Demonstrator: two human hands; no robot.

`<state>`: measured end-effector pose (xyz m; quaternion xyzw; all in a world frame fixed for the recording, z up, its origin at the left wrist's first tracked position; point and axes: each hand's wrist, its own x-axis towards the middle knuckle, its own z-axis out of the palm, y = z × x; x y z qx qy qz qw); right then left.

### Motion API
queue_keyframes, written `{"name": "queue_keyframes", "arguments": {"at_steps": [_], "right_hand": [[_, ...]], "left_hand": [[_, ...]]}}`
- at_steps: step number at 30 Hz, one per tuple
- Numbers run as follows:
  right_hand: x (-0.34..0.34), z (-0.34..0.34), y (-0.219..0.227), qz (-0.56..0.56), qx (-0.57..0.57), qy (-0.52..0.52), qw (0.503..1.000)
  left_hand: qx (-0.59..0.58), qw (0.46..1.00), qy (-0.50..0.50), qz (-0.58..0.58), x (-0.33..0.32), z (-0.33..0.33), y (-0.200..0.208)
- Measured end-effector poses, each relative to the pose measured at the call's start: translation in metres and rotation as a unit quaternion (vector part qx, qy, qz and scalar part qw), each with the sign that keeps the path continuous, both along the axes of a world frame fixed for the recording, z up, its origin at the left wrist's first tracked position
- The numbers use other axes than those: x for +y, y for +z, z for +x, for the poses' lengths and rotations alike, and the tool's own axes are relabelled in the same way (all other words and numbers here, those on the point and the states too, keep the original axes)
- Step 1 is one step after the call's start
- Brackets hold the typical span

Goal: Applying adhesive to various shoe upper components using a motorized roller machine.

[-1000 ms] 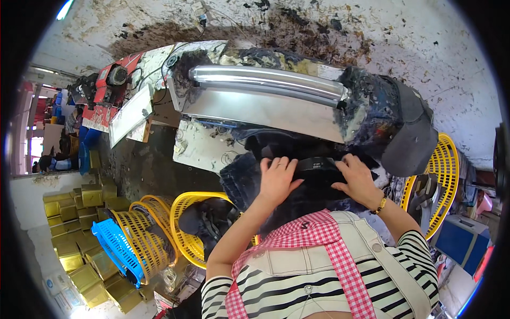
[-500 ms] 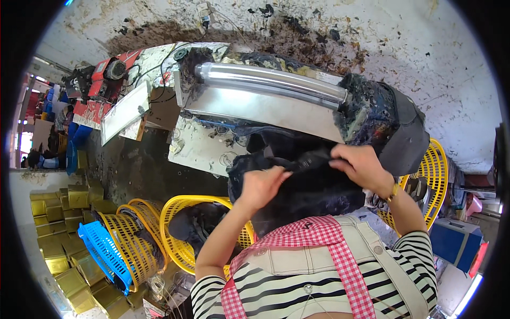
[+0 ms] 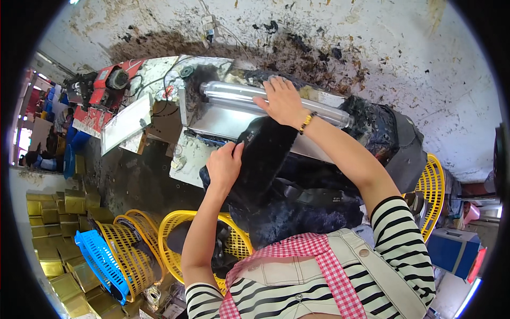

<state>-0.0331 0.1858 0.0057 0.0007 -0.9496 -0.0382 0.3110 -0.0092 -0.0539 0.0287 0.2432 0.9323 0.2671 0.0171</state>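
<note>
A blue basket [image 3: 101,263] is seen at far left, then a yellow basket [image 3: 238,243]. The black fuzzy piece [image 3: 268,154] is clamped at its left edge between the left hand's [image 3: 224,166] thumb and fingers and is slanted up toward the metal roller [image 3: 324,111], over which the right hand [image 3: 284,102] is laid flat, its fingers nearly together, thumb apart. A grey cloth [image 3: 406,154] is draped farther right.
</note>
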Motion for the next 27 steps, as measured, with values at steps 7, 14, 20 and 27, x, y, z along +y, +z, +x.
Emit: {"name": "queue_keyframes", "arguments": {"at_steps": [7,14,20,27], "right_hand": [[0.007,-0.042,0.035,-0.253,-0.374,-0.05,0.891],[0.033,-0.052,0.027,-0.327,-0.451,-0.006,0.831],[0.069,-0.068,0.032,-0.251,-0.421,0.098,0.866],[0.076,-0.069,0.063,-0.113,-0.294,0.144,0.938]], "left_hand": [[-0.001,0.999,0.037,-0.01,0.017,-0.02,-0.008],[-0.115,0.991,0.055,-0.051,-0.003,-0.017,-0.01],[-0.246,0.966,0.024,-0.077,-0.015,-0.02,-0.027],[-0.141,0.831,0.204,0.499,0.016,-0.004,-0.018]]}}
